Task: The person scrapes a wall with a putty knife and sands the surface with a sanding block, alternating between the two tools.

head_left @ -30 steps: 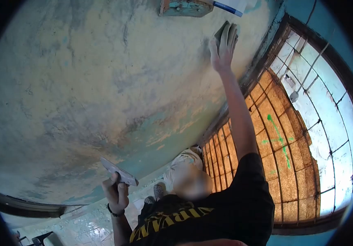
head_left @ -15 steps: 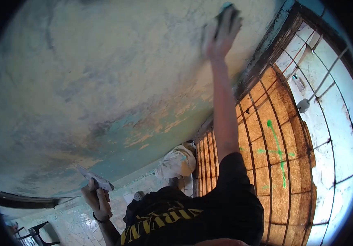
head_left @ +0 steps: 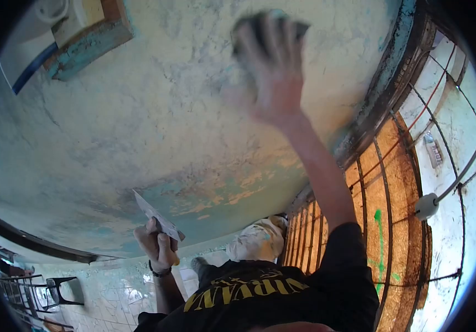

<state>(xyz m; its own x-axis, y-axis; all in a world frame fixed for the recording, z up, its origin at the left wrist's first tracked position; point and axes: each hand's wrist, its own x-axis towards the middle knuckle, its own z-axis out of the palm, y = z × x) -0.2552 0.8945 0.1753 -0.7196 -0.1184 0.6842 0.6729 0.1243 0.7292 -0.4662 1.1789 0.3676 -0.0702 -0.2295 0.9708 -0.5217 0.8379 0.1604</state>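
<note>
Pressed to the patchy cream wall, my right hand has its fingers curled over a dark flat pad. Motion blurs both, so the pad's exact kind does not show. Lower down, my left hand is closed around a wide scraper, its thin pale blade tilted up to the left and held apart from the wall. A bit of yellow shows under that hand, perhaps the handle. Below both hands, the wall has peeling paint in turquoise and tan.
On the right is a barred window with an orange board behind it and a white cable connector. A pale sack lies in the corner. A dark stool stands on the tiled floor. A turquoise-edged ledge is at upper left.
My right hand has moved left along the wall with the dark pad, away from the window frame. The view has shifted, bringing the ledge in; the scraper stays in my left hand.
</note>
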